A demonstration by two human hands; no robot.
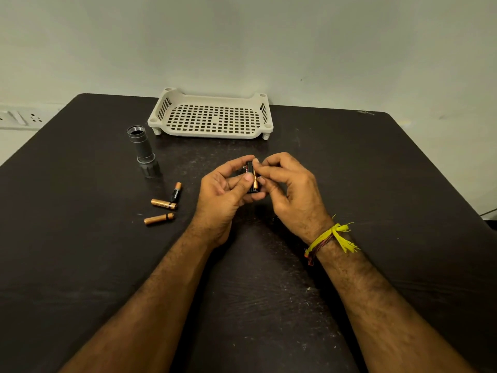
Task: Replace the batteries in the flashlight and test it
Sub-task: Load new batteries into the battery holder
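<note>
**Flashlight open on the table, battery carrier being loaded**

Flashlight body (144, 152) stands on its head end at the far left of the dark table (376, 184), its open threaded end up and nothing inside that I can make out. It is well apart from the hands.

The step in hand looks like the battery swap itself. The left hand (224, 189) curls round a small black battery holder (249, 179), thumb laid across its front. The right hand (289, 189) pinches a copper-topped AAA battery (255, 180) between thumb and forefinger, right against the holder; whether it is going in or coming out I cannot tell.

Three loose AAA batteries (164, 204) lie to the left of the hands, near the flashlight, two of them touching. Whether they are spent or fresh I cannot say.

Next, I judge, each cell needs seating with its poles the right way, then the holder goes into the tube. A perforated plastic tray (212, 131) sits at the far edge.
</note>
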